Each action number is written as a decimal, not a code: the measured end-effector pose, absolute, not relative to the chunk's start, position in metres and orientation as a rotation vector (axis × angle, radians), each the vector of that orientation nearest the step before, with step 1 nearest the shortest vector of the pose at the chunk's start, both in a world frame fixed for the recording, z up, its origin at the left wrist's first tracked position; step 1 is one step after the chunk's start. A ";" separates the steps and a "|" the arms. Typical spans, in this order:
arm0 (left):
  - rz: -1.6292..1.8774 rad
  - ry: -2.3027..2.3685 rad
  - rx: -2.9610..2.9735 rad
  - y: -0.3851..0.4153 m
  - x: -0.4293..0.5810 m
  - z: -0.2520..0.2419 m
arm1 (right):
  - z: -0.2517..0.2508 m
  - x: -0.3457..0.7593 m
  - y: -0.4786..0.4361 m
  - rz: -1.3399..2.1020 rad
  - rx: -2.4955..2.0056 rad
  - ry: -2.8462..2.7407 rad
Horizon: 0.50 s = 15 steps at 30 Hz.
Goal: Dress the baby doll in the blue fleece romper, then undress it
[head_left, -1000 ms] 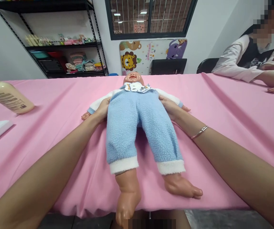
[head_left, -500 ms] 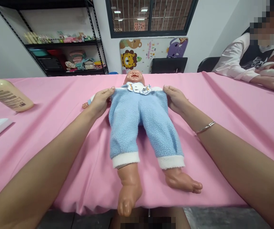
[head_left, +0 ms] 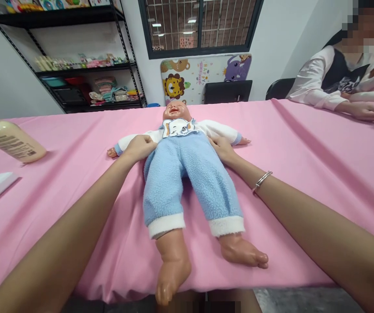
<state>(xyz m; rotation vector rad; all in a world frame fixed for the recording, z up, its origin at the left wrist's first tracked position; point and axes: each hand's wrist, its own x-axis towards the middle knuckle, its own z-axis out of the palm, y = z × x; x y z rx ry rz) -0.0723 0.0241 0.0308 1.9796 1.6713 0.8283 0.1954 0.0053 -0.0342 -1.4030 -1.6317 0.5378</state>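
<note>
One doll [head_left: 187, 174] (two bare feet), one bottle [head_left: 11, 139], one bracelet [head_left: 261, 181], two hands.

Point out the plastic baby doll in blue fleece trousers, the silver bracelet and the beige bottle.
baby doll [head_left: 187, 174]: head view, on its blue trousers.
silver bracelet [head_left: 261, 181]: head view, on the band.
beige bottle [head_left: 12, 141]: head view, on its label.

Both arms are bare, no sleeves at all, just a thin silver bangle [head_left: 261, 181] around the right wrist.
</note>
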 end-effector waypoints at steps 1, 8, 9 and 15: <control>0.910 1.675 2.048 0.022 -0.067 0.034 | -0.036 0.194 0.006 0.509 -1.410 -1.625; 1.066 1.190 2.426 0.014 0.004 0.050 | -0.043 0.193 0.011 0.366 -1.440 -1.691; 0.989 1.190 2.438 0.016 0.014 0.050 | -0.044 0.194 0.012 0.349 -1.463 -1.715; 0.888 1.541 2.270 0.027 0.031 0.033 | -0.043 0.195 0.011 0.342 -1.665 -1.750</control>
